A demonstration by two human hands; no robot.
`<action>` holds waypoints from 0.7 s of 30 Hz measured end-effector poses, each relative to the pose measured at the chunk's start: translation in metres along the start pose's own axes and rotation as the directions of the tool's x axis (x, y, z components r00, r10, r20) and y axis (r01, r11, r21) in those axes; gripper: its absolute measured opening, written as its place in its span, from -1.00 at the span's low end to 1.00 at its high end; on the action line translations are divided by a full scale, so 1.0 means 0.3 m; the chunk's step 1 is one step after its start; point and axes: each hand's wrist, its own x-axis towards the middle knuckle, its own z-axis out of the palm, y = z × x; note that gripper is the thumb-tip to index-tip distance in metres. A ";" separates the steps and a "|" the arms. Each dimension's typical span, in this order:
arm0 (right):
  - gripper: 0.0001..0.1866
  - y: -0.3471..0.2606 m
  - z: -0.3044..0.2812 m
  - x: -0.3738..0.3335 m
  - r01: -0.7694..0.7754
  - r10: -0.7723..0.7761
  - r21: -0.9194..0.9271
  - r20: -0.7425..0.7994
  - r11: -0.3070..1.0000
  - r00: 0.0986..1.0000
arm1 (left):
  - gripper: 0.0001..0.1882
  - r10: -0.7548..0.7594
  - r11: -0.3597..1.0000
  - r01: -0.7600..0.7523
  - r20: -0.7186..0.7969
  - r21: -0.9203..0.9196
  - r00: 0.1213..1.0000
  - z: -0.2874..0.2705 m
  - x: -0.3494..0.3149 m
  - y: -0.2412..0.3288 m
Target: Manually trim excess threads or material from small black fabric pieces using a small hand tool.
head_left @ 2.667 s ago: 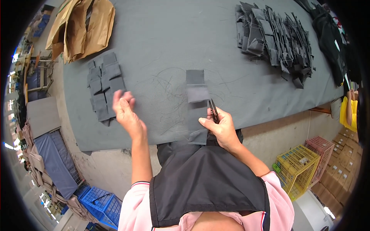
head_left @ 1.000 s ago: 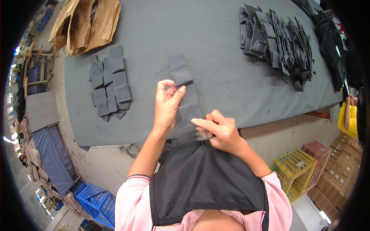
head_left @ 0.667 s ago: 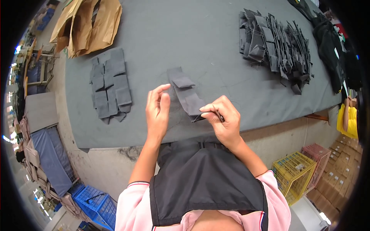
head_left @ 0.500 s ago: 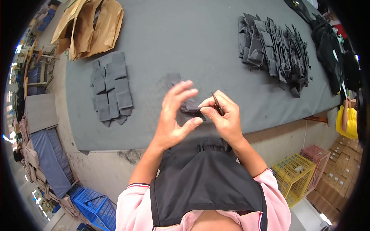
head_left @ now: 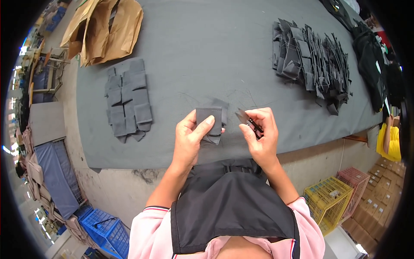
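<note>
Pinching a folded dark-grey cloth piece (head_left: 209, 117) with the left hand (head_left: 186, 140), with the thumb laid across its front, over the near part of a grey table (head_left: 189, 47). Gripping black snips (head_left: 255, 125) between thumb and bent fingers of the right hand (head_left: 266, 134), just beside the cloth but apart from it. Farther out, on the table, with loose threads (head_left: 252, 98) beyond the hands: to the left, a flat group of cloth pieces (head_left: 129, 101) near a brown paper bag (head_left: 97, 39); to the right, a thick heap of cloth strips (head_left: 308, 62).
</note>
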 end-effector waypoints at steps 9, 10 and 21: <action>-0.75 -0.027 0.029 0.026 0.111 -0.116 0.065 0.094 0.992 0.989 | -0.76 -0.116 0.982 0.129 0.098 -0.138 0.988 0.002 -0.012 0.011; -0.75 -0.025 0.032 0.023 0.112 -0.118 0.065 0.091 0.992 0.989 | -0.76 -0.115 0.982 0.128 0.100 -0.136 0.988 -0.003 -0.013 0.009; -0.81 -0.043 0.010 -0.012 -0.232 0.154 0.418 0.212 0.878 0.965 | -0.71 -0.233 0.914 0.291 0.224 -0.281 0.946 -0.006 -0.026 -0.008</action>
